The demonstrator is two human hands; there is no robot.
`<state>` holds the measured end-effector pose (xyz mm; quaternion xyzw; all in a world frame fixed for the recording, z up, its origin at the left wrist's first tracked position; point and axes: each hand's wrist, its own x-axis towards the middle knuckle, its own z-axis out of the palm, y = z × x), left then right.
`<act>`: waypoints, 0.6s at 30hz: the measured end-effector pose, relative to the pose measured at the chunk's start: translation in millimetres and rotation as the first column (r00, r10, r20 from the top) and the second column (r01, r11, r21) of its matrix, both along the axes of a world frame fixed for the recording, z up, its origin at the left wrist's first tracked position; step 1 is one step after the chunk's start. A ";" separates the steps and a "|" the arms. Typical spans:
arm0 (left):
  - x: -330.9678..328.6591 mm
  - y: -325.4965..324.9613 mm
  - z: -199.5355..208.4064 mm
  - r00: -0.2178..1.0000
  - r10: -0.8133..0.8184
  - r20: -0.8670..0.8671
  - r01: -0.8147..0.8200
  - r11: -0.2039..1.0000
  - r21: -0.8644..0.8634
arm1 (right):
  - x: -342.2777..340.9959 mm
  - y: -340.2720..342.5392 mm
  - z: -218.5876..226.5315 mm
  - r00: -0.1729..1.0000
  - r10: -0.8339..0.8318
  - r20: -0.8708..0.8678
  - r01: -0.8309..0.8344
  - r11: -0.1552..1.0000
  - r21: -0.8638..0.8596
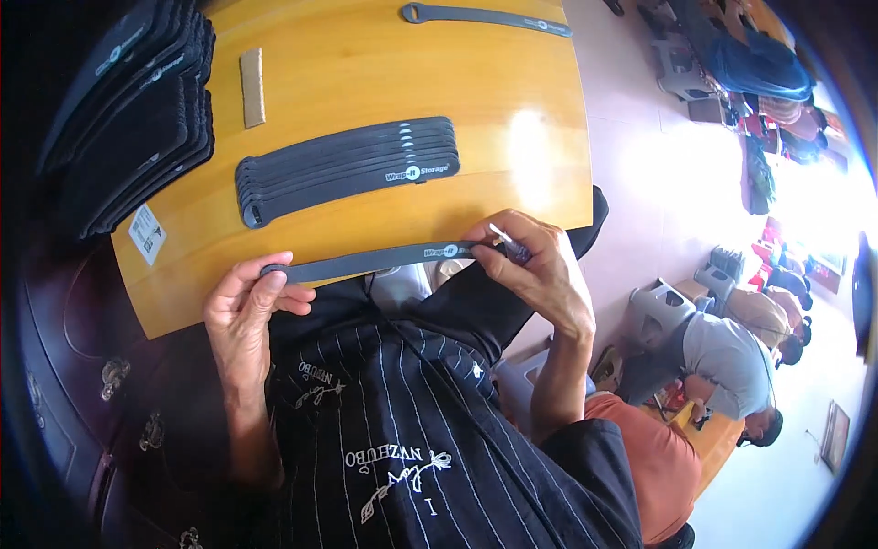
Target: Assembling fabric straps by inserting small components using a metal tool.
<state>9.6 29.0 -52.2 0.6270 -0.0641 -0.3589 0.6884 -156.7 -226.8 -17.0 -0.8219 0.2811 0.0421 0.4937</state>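
And here we have the dark strap [375,263] held just off the table's near edge, over the person's lap; take it as the centre of the clock; out at nine, the left hand [247,306] pinches its rounded end, thumb against fingers with no gap to speak of, while at three the right hand [544,274] has thumb and forefinger closed on the other end; a hold at each tip looks meant to keep the strip straight and its printed face up; tucked in that right hand too is a small clear object with a white tip [518,249], its kind too small to tell, perhaps carried there to be within reach; up at twelve on the yellow table [320,64], a fanned row of straps [338,169] lies overlapped, all pointing one way, presumably so each edge shows and the row stays neat; further out, near one, a lone strap [485,16] rests apart by the far edge; at eleven sits a cardboard strip [253,89], its reason unclear; and towards ten, black bundles [137,137] lean in overlapping piles, likely stacked at the side to leave the middle free for handling!
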 end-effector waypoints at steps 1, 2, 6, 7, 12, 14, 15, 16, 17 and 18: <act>0.1 3.1 1.4 1.000 0.009 -0.003 -0.009 1.000 -0.001 | 3.8 -0.7 0.0 1.000 0.009 -0.003 -0.009 1.000 -0.001; 0.3 8.5 4.8 0.999 0.028 -0.035 -0.027 1.000 0.006 | 9.5 2.0 -2.0 1.000 0.010 0.019 -0.009 0.999 -0.045; 7.8 19.9 16.9 0.999 0.007 -0.050 -0.003 0.998 0.065 | 20.1 10.9 -4.7 0.990 -0.131 0.044 0.127 0.988 0.088; 10.3 15.0 21.8 0.999 -0.028 -0.042 0.031 0.996 0.089 | 20.9 13.2 -4.0 0.968 -0.250 0.030 0.240 0.953 0.185; 12.0 2.4 10.7 0.922 0.029 0.387 -0.108 0.977 0.183 | 24.1 10.1 -10.9 0.947 -0.321 -0.004 0.303 0.890 0.341; 11.2 4.8 0.8 0.899 0.052 0.435 -0.146 0.972 0.185 | 26.2 12.2 -12.2 0.943 -0.332 -0.016 0.316 0.882 0.349; 13.1 1.4 3.6 0.884 0.034 0.466 -0.154 0.963 0.222 | 26.2 8.5 -11.8 0.946 -0.322 -0.036 0.315 0.888 0.333; 11.7 -1.3 1.1 0.894 0.106 0.435 -0.207 0.959 0.193 | 27.4 8.0 -13.8 0.947 -0.322 -0.024 0.313 0.897 0.312; 11.0 -1.2 -2.3 0.897 0.148 0.416 -0.242 0.953 0.184 | 28.8 8.3 -15.9 0.947 -0.322 -0.011 0.312 0.905 0.288; 12.4 -4.1 -1.9 0.903 0.173 0.393 -0.260 0.949 0.179 | 30.5 7.7 -16.6 0.942 -0.335 -0.013 0.326 0.905 0.275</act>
